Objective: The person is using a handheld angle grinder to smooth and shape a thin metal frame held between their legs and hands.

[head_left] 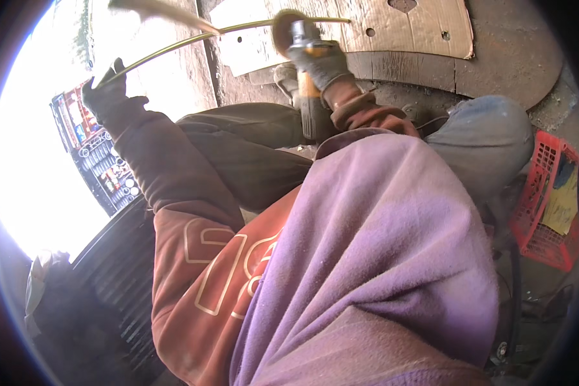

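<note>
My gloved left hand (107, 96) holds the near end of a long, thin brass-coloured rod (174, 47). The rod stretches up and right across a board, looking bent through the lens. My gloved right hand (321, 63) is wrapped round an angle grinder (309, 106) with a yellow-and-black body. Its round brown disc (288, 32) overlaps the rod; whether they touch I cannot tell. A blurred wooden piece (164, 13) comes in from the top left, its tip by the rod. What holds it is out of view.
Flattened cardboard (424, 32) with holes lies on a round-edged wooden board (514, 71) ahead. My bent knees (489, 128) are close below the grinder. A red plastic crate (539, 199) stands at the right. A rack of small goods (103, 157) is at the left, beside strong glare.
</note>
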A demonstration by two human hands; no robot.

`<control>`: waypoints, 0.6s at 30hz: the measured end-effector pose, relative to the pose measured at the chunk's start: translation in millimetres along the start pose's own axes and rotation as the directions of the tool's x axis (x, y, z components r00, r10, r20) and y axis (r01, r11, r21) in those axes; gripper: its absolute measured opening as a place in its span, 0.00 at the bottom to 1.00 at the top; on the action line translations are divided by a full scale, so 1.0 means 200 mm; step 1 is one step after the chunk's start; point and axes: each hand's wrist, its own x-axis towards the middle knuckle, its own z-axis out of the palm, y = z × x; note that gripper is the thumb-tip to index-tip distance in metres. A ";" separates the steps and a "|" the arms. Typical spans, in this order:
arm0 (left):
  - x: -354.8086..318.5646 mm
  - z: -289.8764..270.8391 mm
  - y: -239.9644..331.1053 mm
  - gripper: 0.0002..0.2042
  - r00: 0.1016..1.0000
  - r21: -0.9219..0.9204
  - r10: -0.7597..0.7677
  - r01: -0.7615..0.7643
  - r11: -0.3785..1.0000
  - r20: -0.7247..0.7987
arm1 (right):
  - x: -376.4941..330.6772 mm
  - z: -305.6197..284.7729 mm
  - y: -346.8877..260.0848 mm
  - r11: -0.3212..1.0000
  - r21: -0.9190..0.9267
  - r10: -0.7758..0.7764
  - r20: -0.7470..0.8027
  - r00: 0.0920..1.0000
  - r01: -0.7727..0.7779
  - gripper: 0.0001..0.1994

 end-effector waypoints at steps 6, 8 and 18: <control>-0.20 0.03 0.03 0.22 0.940 0.079 0.109 -0.142 0.987 0.324 | 0.15 -0.10 0.20 0.997 0.034 -0.065 -0.032 0.997 0.066 0.18; -0.22 0.03 0.03 0.22 0.916 0.105 0.162 -0.213 0.971 0.366 | 0.17 -0.20 0.16 0.998 -0.014 -0.055 -0.070 0.996 0.054 0.15; -0.20 0.01 0.07 0.21 0.860 0.114 0.247 -0.328 0.938 0.447 | 0.09 -0.12 0.11 0.997 0.007 -0.073 -0.026 0.997 0.073 0.19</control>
